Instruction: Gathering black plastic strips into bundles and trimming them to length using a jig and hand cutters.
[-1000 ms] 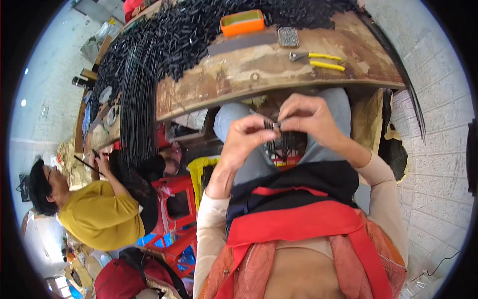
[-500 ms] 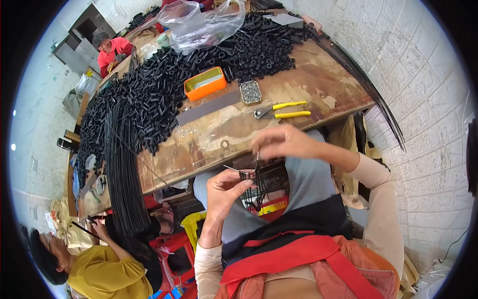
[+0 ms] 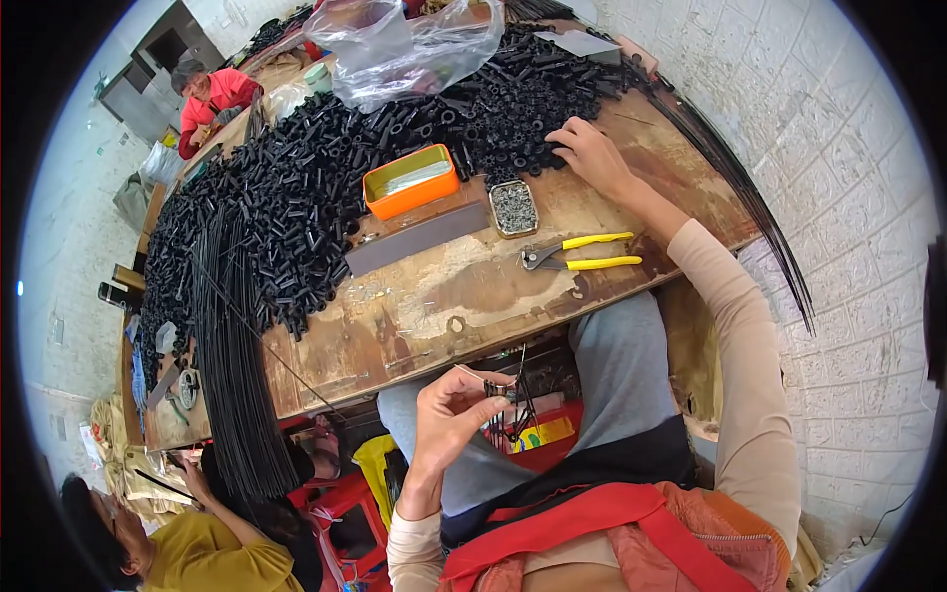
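Note:
My left hand is closed over my lap, just off the table's front edge. Between its thumb and fingers is a black part with thin black rods hanging from it and a light wire at its top; its exact kind is hard to make out. My right hand is stretched out across the table, fingers apart. Its fingertips reach the right edge of a heap of small black ring-shaped pieces, and nothing shows in its grasp.
On the wooden table lie yellow-handled pliers, a tin of small metal bits, an orange box and a grey strip. Long black rods overhang the left front edge. A person in yellow sits at left, another in red farther off.
My right hand has left the held part beside my left hand and moved forward to the heap of black rings. My left hand keeps its hold; the view has shifted slightly.

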### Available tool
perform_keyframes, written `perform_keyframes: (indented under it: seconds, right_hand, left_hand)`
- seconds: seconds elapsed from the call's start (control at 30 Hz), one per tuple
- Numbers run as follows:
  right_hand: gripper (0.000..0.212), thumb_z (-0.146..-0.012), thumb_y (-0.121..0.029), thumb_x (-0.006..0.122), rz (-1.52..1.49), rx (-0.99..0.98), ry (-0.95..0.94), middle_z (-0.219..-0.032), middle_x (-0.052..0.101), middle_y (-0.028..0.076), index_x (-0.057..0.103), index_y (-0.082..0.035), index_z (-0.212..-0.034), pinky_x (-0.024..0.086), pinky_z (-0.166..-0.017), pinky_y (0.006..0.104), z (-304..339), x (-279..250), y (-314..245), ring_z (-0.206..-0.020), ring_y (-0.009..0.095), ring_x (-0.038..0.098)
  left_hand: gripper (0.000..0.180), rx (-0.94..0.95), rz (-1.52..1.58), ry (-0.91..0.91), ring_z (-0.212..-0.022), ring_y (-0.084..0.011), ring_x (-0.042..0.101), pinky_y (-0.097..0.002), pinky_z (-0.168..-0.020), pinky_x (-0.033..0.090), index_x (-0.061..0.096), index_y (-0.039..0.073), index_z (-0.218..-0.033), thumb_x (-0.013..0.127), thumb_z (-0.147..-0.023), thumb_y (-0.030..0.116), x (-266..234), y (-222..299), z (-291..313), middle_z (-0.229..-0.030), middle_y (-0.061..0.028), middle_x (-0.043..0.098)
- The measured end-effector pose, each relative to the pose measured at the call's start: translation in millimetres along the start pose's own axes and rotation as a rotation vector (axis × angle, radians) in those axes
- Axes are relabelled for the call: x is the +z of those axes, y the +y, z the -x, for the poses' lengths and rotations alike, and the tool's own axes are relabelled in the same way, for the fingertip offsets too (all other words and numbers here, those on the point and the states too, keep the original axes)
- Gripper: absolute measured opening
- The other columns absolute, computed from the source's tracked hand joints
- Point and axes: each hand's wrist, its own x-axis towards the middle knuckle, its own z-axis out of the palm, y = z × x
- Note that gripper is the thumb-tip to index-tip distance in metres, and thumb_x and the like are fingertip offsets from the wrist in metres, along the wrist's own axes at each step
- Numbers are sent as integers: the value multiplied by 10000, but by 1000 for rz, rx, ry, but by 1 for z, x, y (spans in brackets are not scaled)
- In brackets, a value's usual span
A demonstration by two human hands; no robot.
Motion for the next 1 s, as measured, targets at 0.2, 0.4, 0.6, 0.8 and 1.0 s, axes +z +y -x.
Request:
perform_keyframes:
  seconds: [0.2,0.4,0.6,0.8,1.0]
  right_hand:
    - [172,-842,-49,677,-214,118,7,-923,617,78,633,-41,-1008,512,-756,322,3,-22,-31,-854,204,643]
    - [149,-867,-18,668,-1030,328,-390,-970,683,47,628,-7,-1010,515,-813,255,46,-100,-184,-876,109,659]
    - [264,-856,-8,676,-1046,195,-646,-1002,691,49,659,-27,-1118,505,-857,263,65,-139,-218,-961,117,652]
    - [263,-870,-46,674,-1243,394,-926,-1005,699,59,673,-13,-1131,497,-878,269,72,-160,-228,-982,122,641]
    - [209,-863,-93,703,-1402,325,-815,-1011,689,62,672,-6,-1051,486,-854,272,89,-146,-238,-928,122,635]
  left_hand:
    - [162,12,-24,11,-825,-230,673,-360,-767,573,532,2,-821,664,-813,-91,4,2,2,-1092,-199,653]
    - [176,14,-25,-125,-982,-171,627,-332,-799,561,524,14,-925,606,-838,-114,18,10,3,-1175,-177,620]
    - [555,82,-75,-267,-1027,-144,619,-271,-829,526,489,17,-1389,647,-861,-48,41,32,18,-1220,-138,633]
    - [480,132,-80,-283,-1127,-151,587,-273,-945,474,552,11,-1334,581,-873,-121,52,45,46,-1236,-119,634]
    - [293,193,-17,-239,-1029,-191,634,-311,-792,564,639,-24,-1151,628,-863,-78,51,37,56,-1199,-170,638]
